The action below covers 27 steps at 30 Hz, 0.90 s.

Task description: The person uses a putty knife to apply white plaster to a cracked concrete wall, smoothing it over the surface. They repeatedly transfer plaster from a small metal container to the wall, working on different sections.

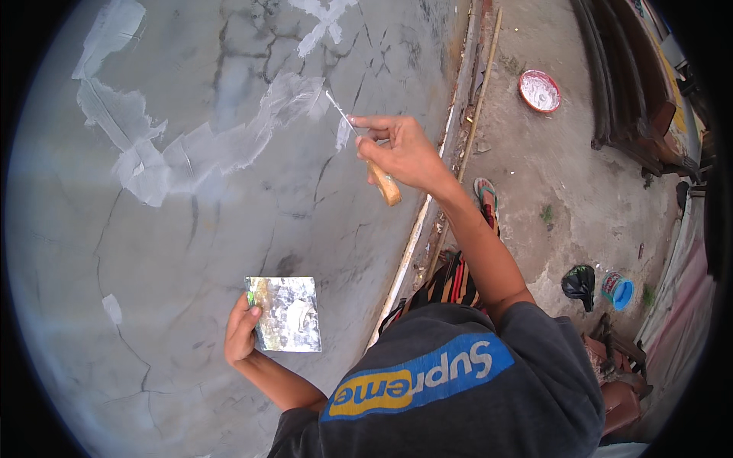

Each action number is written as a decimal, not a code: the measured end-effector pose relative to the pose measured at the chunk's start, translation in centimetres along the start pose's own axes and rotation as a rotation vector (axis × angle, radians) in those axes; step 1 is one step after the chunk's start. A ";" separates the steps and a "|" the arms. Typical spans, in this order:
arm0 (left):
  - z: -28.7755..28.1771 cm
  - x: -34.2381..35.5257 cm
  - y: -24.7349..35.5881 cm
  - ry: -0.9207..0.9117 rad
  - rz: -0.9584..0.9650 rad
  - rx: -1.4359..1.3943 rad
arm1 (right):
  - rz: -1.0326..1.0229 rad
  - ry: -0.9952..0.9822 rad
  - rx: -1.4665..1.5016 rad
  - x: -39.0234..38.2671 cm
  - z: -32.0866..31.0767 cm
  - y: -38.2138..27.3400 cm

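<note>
My left hand (240, 334) grips the edge of a square, flat board (275, 340), its thumb over the near side. The board's face is smeared, with a dab of white putty (300, 314) on it. In my right hand (408, 156) is a putty knife, held by its wooden handle (387, 188). Its thin blade shows nearly edge-on, with white at the tip, close to a grey cracked wall (229, 244). A band of white filler (206, 156) runs over the wall to the left of the blade. Whether the blade touches the wall, I cannot tell.
A red bowl (540, 91) of white paste sits on the concrete ground. Dark wooden furniture (622, 84) stands at the far right. Lower right are a black plastic bag (580, 284) and a blue tub (620, 292). A long pole (479, 99) lies along the wall's foot.
</note>
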<state>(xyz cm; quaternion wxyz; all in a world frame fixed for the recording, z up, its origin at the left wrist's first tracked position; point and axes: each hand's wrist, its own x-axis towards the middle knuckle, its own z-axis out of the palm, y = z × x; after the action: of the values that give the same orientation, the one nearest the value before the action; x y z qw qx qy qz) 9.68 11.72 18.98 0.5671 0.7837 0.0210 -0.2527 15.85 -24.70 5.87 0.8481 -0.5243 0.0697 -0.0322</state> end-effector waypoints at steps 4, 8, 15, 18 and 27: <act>-0.4 0.6 0.4 -0.089 0.031 0.021 | -0.133 0.030 -0.140 2.7 0.2 0.9; -0.8 0.4 0.0 -0.069 0.016 0.012 | -0.220 -0.092 -0.300 0.5 2.2 1.5; -0.9 0.1 -0.3 -0.075 0.014 -0.008 | -0.012 0.094 -0.044 0.1 1.6 2.9; -0.4 0.3 0.1 -0.088 0.046 0.010 | -0.198 0.227 -0.102 1.0 5.6 5.9; -0.9 0.3 -0.3 -0.097 0.048 -0.004 | -0.134 0.068 -0.109 -2.5 7.2 4.4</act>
<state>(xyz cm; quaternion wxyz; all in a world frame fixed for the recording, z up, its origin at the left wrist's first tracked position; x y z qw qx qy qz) 10.17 12.55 18.84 0.5750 0.7697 -0.0247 -0.2764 14.34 -16.03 5.29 0.8113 -0.5719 0.0649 -0.1029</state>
